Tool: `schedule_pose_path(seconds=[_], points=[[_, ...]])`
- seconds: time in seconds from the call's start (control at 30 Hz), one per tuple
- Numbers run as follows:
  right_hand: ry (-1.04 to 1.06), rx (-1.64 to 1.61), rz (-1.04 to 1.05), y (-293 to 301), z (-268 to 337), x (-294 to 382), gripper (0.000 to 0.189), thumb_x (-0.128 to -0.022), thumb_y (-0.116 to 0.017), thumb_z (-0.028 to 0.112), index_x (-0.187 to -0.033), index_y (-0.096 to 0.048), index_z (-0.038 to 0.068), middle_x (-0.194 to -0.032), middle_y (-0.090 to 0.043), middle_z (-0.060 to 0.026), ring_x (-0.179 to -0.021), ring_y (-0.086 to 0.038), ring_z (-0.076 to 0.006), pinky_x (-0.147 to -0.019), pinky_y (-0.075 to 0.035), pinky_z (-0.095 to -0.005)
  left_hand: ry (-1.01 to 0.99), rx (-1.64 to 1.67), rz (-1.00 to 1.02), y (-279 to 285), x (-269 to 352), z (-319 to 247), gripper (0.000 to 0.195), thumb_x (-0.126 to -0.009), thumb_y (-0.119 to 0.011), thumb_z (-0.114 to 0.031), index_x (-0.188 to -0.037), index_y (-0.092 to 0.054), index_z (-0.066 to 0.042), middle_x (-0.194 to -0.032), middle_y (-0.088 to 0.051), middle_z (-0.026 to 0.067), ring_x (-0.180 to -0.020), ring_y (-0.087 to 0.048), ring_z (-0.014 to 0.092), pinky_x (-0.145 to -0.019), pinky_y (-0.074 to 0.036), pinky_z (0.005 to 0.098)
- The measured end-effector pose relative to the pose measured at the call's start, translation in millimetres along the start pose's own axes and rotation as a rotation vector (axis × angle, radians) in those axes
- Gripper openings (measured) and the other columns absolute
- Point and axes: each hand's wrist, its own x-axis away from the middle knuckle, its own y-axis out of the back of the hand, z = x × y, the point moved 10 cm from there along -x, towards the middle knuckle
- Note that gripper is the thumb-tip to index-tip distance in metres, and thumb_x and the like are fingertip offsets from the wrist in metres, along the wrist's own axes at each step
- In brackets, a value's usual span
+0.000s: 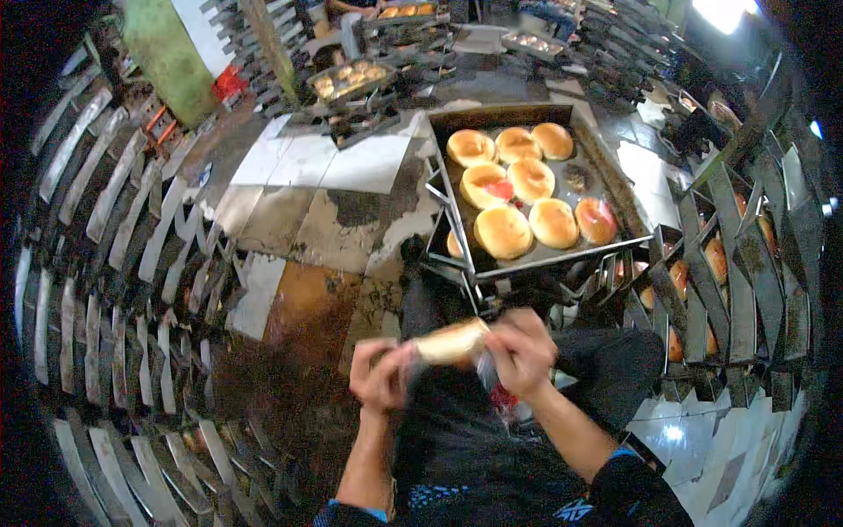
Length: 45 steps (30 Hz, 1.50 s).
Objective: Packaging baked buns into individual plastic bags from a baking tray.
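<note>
A pale bun (451,341) is held over the lap, blurred by motion. My left hand (382,375) grips its left end, and my right hand (523,352) has its fingers closed at the right end. Below the right hand lies a clear plastic bag (504,398) with something red in it; the hand partly hides it. Just beyond the hands stands a dark metal baking tray (560,257) holding several golden round buns (502,232). Red filling (498,191) shows on one bun in the middle, and another bun (596,221) at the right is reddish and shiny.
Stacked metal trays (92,349) rise along the left. More stacked trays (731,263) with buns stand at the right. Farther back, a tray of baked goods (352,78) rests on a stack. White sheets (323,158) lie on the stained tile floor (329,224).
</note>
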Motion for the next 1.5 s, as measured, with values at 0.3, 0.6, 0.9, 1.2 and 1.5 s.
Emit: schedule_pose_path(seconds=[0.3, 0.6, 0.9, 1.2, 1.5], points=[[-0.014, 0.129, 0.117, -35.8, -32.1, 24.5, 0.009, -0.081, -0.073, 0.013, -0.077, -0.068, 0.006, -0.077, -0.064, -0.01, -0.066, -0.059, -0.0244, -0.06, -0.048, -0.0334, 0.188, 0.151, 0.04, -19.0, 38.3, 47.5, 0.013, -0.076, -0.074, 0.001, -0.087, -0.07, -0.003, -0.081, -0.064, 0.01, -0.071, -0.062, 0.025, -0.064, -0.052, 0.0329], [-0.492, 0.183, -0.05, -45.0, -81.8, 55.0, 0.03, -0.095, -0.059, 0.011, -0.068, -0.053, 0.0, -0.062, -0.05, -0.0093, -0.056, -0.048, -0.021, -0.053, -0.036, -0.0353, 0.896, 0.271, 0.132, -30.9, 72.8, 92.1, 0.017, -0.091, -0.067, -0.012, -0.08, -0.069, 0.002, -0.067, -0.061, 0.0013, -0.053, -0.047, 0.004, -0.048, -0.035, 0.0211], [-0.59, 0.28, 0.352, -39.1, -62.3, 108.8, 0.022, -0.082, -0.072, 0.015, -0.067, -0.064, 0.001, -0.069, -0.063, -0.0151, -0.063, -0.061, -0.0269, -0.058, -0.044, -0.0385, 0.835, -0.123, 0.183, 52.3, 113.4, 25.5, 0.013, -0.088, -0.068, -0.007, -0.082, -0.064, 0.003, -0.076, -0.064, 0.0081, -0.062, -0.059, 0.014, -0.057, -0.05, 0.0262], [-0.335, 0.026, 0.858, -120.8, -36.4, 42.0, 0.06, -0.07, -0.076, 0.016, -0.124, -0.055, 0.001, -0.11, -0.065, -0.0186, -0.096, -0.066, -0.0352, -0.093, -0.048, -0.043, 1.127, 0.382, 0.086, -9.2, 63.7, 93.6, 0.022, -0.096, -0.058, -0.02, -0.103, -0.064, 0.001, -0.069, -0.052, -0.0026, -0.053, -0.039, 0.002, -0.044, -0.028, 0.0181], [-0.922, -0.071, -0.132, 124.8, -211.1, -122.9, 0.044, -0.09, -0.066, 0.034, -0.121, -0.058, 0.004, -0.101, -0.063, -0.0058, -0.094, -0.062, -0.0214, -0.086, -0.049, -0.0324, 0.713, 0.33, 0.422, -111.5, 29.4, 42.7, 0.021, -0.082, -0.07, -0.012, -0.098, -0.063, -0.002, -0.088, -0.062, 0.0064, -0.077, -0.058, 0.017, -0.073, -0.048, 0.0295]])
